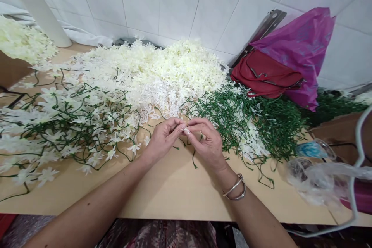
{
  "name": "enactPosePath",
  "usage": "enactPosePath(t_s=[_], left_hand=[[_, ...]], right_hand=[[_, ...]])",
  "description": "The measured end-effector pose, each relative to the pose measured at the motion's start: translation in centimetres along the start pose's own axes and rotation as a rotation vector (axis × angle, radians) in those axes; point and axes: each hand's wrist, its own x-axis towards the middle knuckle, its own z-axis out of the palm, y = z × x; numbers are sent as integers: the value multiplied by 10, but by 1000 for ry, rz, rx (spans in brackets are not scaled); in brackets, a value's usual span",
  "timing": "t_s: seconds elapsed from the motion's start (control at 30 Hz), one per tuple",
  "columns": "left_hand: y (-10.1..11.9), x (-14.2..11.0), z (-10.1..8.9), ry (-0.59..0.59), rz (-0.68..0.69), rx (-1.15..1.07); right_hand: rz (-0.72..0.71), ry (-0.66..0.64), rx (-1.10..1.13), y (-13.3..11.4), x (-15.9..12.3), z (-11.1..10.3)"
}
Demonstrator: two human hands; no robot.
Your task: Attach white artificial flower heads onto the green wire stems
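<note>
My left hand (163,139) and my right hand (208,142) meet above the middle of the table, fingertips pinched together. Between them is a small white flower part (186,129), mostly covered by the fingers. A thin green plastic stem (194,159) hangs down beside my right hand; whether it joins the white part I cannot tell. To the left lies a tangle of white artificial flowers on green stems (95,124). Loose cream-white blossoms (174,66) are heaped behind my hands. Beyond my right hand is a pile of bare green stems (276,124) with some white pieces among them.
A red handbag (267,73) and a purple plastic bag (305,50) lean by the tiled wall. A white cylinder (43,15) stands at the back left. Clear plastic bags (322,178) and a curved white bar (356,170) are at the right edge of the table (171,190).
</note>
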Motion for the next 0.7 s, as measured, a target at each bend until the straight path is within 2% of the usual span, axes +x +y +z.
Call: enactPosePath(t_s=[0.23,0.47,0.6,0.7], left_hand=[[-2,2,0,-16,-11,-25],[-3,-4,-3,-15,-10,112],[6,-6,5,24,-49,66],[10,-6,7,55,-73,52]], right_hand=[[-21,-6,-62,2,0,-2],[-19,-33,-111,1,0,-1],[58,55,-42,-1,0,-3],[169,102,120,-2,1,-4]])
